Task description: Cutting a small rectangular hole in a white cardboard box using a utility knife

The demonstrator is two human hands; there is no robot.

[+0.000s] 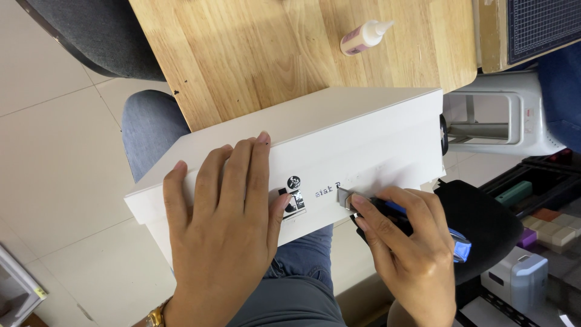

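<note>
**Box steadied on lap, blade at its side face**

Left hand [227, 227] lies flat, fingers spread, pressing on the white box [339, 130]; palm covers the box's near-left corner, thumb beside the small printed label on its side face. Right hand [411, 254] is clamped around a blue-handled scraper [387, 209]; its metal blade tip touches the box's side face, just right of the label. Box rests across the person's jeans-clad lap, far edge against the wooden table [272, 54]. Glue bottle [363, 37] lies on the table, well beyond the box. Black stool seat sits right of the box, under the right hand.
</note>
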